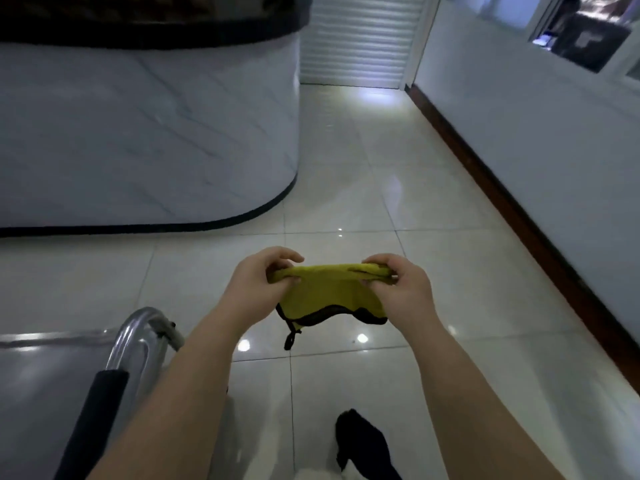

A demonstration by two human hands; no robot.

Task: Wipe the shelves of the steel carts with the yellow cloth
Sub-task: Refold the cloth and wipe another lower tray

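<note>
The yellow cloth [329, 292], edged in black with a small black loop hanging from one corner, is stretched between both hands above the tiled floor. My left hand [261, 282] pinches its left top end and my right hand [401, 289] pinches its right top end. A steel cart [52, 372] sits at the lower left, its flat top shelf and curved handle with a black grip [93, 417] showing beside my left forearm. Neither hand touches the cart.
A curved white marble-look counter [145, 133] with a dark top fills the upper left. A white wall with a brown skirting board [519, 216] runs along the right. A shuttered door [356, 39] closes the passage ahead. My dark shoe [360, 441] is at the bottom.
</note>
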